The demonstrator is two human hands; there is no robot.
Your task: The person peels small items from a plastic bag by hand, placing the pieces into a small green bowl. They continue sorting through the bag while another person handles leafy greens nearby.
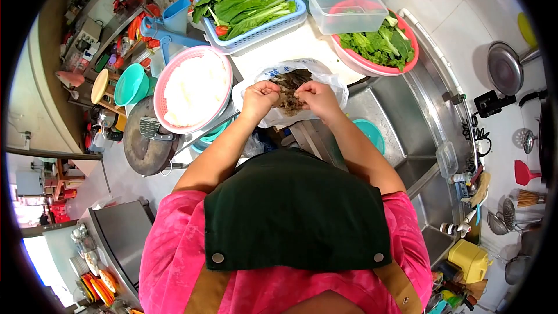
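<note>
A white plastic bag [336, 84] with blue print stands open on the counter in front of me. Inside it lies a heap of grey-brown, whiskery pieces [290, 103] that look like raw shrimp. My left hand [260, 102] comes over the bag's left side, thumb and fingers pinched together at the heap. From the right, my right hand [319, 100] is closed in a similar pinch close to the left one. What sits between the fingertips is too small to make out, and the bag's lower part is hidden.
Left of the bag stands a pink basket [164, 117] of white food, beside a round chopping board [136, 148] with a slotted turner. A blue basket [299, 18] of greens, a clear container [349, 14] and a red-pink basin [381, 70] surround the back. Right is a steel sink [407, 116].
</note>
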